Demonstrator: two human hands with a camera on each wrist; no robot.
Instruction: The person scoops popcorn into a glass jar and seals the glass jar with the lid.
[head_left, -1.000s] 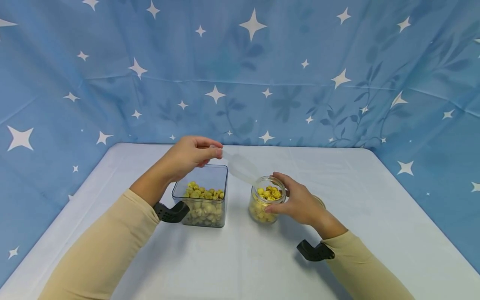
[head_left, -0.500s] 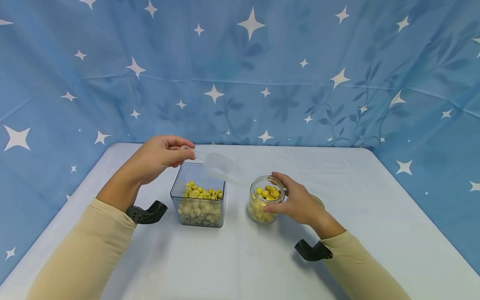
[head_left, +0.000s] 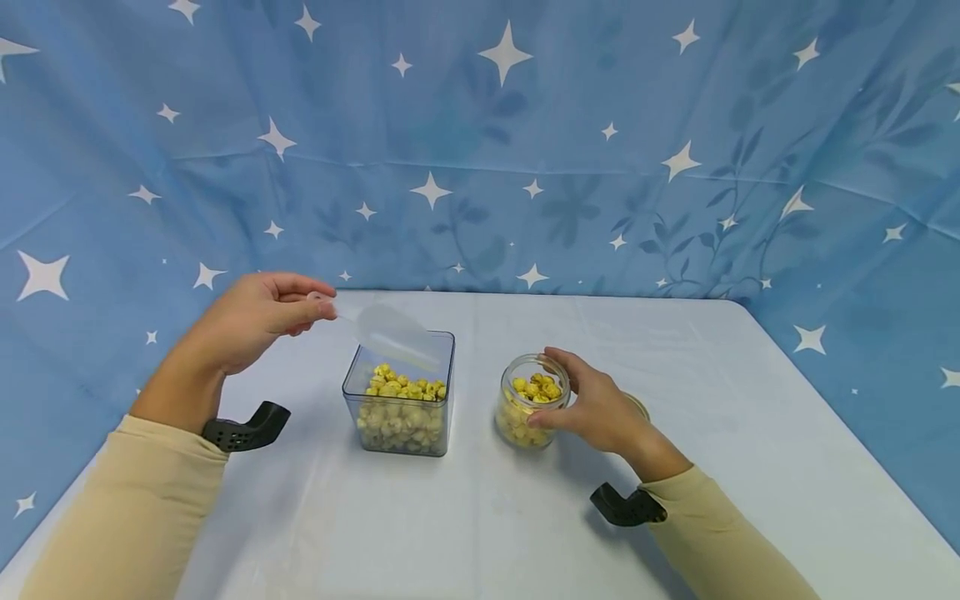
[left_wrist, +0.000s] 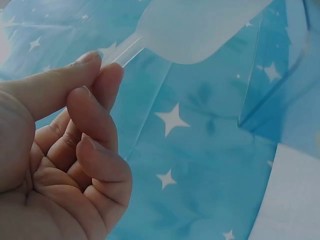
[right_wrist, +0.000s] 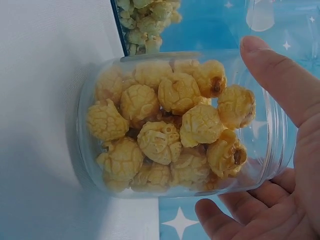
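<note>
My left hand (head_left: pixel 262 321) pinches the handle of a translucent plastic scoop (head_left: pixel 397 336) between thumb and forefinger. The scoop's bowl overlaps the back of a clear square container (head_left: pixel 408 446) of yellow popcorn (head_left: pixel 405 389) in the head view. Close up in the left wrist view, the scoop (left_wrist: pixel 185 30) has a frosted bowl, and the other fingers curl loosely below the handle. My right hand (head_left: pixel 592 404) grips a round glass jar (head_left: pixel 532 412) that stands on the table, thumb on the near side. Popcorn balls (right_wrist: pixel 160 125) fill much of the jar, below its neck.
Behind my right hand lies a round lid (head_left: pixel 637 404), mostly hidden. A white cloth covers the table (head_left: pixel 480 525), and a blue star-patterned curtain (head_left: pixel 480 142) hangs along its back edge. The container and jar stand a short gap apart.
My left hand has moved left with the scoop, from beside the jar's mouth to over the square container. The right hand stays on the jar.
</note>
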